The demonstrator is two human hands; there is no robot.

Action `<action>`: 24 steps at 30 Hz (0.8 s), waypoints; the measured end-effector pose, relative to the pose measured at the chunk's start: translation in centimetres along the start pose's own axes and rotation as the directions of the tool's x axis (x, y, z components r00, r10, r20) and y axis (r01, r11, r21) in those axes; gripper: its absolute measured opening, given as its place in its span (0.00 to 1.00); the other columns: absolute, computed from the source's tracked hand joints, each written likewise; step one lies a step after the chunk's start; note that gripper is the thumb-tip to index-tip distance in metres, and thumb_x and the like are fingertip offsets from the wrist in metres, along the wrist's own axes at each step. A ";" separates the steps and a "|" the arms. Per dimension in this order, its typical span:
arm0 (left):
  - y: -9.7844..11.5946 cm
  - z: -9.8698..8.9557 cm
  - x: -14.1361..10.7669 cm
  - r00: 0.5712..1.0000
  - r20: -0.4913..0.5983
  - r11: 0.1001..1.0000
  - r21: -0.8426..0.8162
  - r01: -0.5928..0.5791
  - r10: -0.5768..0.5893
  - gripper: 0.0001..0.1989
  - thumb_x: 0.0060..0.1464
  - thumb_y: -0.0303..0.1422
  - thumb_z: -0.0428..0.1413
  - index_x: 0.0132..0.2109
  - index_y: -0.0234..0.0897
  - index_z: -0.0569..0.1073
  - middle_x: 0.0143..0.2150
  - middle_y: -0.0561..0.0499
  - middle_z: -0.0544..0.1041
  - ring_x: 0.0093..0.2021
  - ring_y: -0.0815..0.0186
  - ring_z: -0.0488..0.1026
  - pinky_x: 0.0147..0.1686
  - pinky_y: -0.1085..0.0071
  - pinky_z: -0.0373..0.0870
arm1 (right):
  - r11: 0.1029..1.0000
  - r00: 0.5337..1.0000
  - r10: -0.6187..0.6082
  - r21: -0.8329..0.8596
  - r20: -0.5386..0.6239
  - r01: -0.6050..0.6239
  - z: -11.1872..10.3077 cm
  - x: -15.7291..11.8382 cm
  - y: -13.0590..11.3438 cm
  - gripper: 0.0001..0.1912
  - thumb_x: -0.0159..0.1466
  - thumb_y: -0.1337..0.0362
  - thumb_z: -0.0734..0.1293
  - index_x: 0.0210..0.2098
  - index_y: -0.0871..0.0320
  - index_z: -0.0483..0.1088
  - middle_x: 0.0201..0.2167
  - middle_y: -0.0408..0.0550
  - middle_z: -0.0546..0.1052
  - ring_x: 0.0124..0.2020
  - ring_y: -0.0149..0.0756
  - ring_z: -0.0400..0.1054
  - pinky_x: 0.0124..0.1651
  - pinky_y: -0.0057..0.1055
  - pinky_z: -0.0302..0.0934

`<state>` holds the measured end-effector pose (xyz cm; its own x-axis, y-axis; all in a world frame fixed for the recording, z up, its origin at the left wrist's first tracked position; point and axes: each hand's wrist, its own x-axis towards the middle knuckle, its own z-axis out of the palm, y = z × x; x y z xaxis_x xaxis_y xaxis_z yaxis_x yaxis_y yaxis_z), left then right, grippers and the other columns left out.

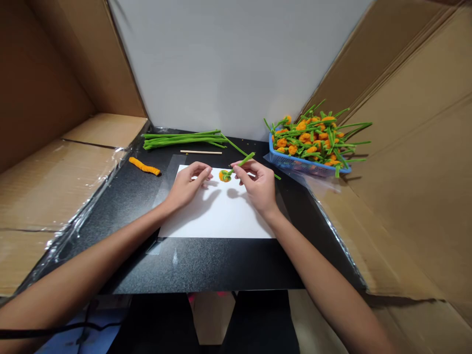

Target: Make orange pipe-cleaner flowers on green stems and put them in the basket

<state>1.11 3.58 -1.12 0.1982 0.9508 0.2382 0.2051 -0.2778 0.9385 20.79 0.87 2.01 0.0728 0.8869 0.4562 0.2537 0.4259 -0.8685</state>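
Note:
A small orange pipe-cleaner flower (223, 175) with green at its centre hangs over the white sheet, its fuzzy green stem (246, 160) pointing up and right. My right hand (258, 184) pinches that stem between thumb and fingers, close to the flower head. To the left of the flower, my left hand (190, 184) hovers above the paper with loosely curled fingers and nothing visible in them. A small gap separates its fingertips from the orange petals. Both hands cast shadows on the white sheet (221, 221).
Behind the sheet lie a bundle of green pipe cleaners (180, 139) and a thin wooden stick (201, 152). An orange fuzzy coil (144, 166) rests at left. A blue basket (309, 166) of finished flowers stands at right. Cardboard walls (416, 147) flank the black table (206, 268).

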 end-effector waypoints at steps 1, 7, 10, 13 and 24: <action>0.0 -0.7 0.3 0.996 -0.020 0.977 0.196 -0.083 0.089 0.17 0.62 0.43 0.52 0.45 0.34 0.74 0.43 0.43 0.79 0.44 0.58 0.77 0.41 0.63 0.76 | 0.998 0.999 -0.041 -0.050 -0.013 0.041 -0.1 0.0 -0.1 0.09 0.63 0.60 0.70 0.35 0.59 0.79 0.33 0.48 0.81 0.30 0.32 0.72 0.30 0.27 0.65; -0.1 -6.8 2.3 0.943 0.148 0.583 0.754 -0.302 0.298 0.17 0.61 0.31 0.45 0.54 0.34 0.71 0.47 0.42 0.78 0.48 0.55 0.74 0.49 0.60 0.70 | 0.971 0.984 -0.179 -0.159 0.009 0.178 -0.2 -0.3 -0.1 0.09 0.65 0.62 0.68 0.40 0.55 0.81 0.37 0.49 0.84 0.32 0.36 0.77 0.35 0.32 0.72; -0.8 -10.2 2.9 0.957 0.252 0.461 0.839 -0.288 0.141 0.17 0.57 0.32 0.48 0.51 0.35 0.73 0.49 0.40 0.78 0.50 0.51 0.73 0.49 0.59 0.70 | 0.996 0.999 -0.029 0.080 0.037 0.026 0.3 -0.4 0.3 0.09 0.64 0.60 0.69 0.42 0.54 0.80 0.38 0.48 0.84 0.37 0.39 0.80 0.37 0.34 0.75; -1.8 -13.9 3.0 0.963 0.271 0.423 0.873 -0.244 -0.005 0.17 0.56 0.38 0.52 0.50 0.37 0.76 0.45 0.41 0.78 0.47 0.51 0.75 0.47 0.59 0.70 | 0.968 0.997 0.044 0.246 0.057 -0.057 0.4 -0.2 0.5 0.10 0.64 0.60 0.70 0.44 0.54 0.79 0.40 0.49 0.83 0.43 0.42 0.80 0.40 0.36 0.77; -4.9 -16.3 2.0 0.937 0.343 0.683 0.669 -0.295 0.069 0.15 0.64 0.43 0.52 0.43 0.41 0.80 0.43 0.45 0.79 0.42 0.58 0.76 0.42 0.65 0.71 | 0.960 0.962 -0.269 -0.093 -0.049 0.264 -0.3 0.1 1.0 0.09 0.65 0.69 0.68 0.40 0.53 0.81 0.40 0.50 0.84 0.42 0.40 0.79 0.47 0.36 0.74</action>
<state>-15.14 9.13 -1.20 0.5283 0.8245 0.2027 0.7224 -0.5619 0.4031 21.29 1.30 1.27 0.0488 0.7298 0.6819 0.3522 0.6263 -0.6955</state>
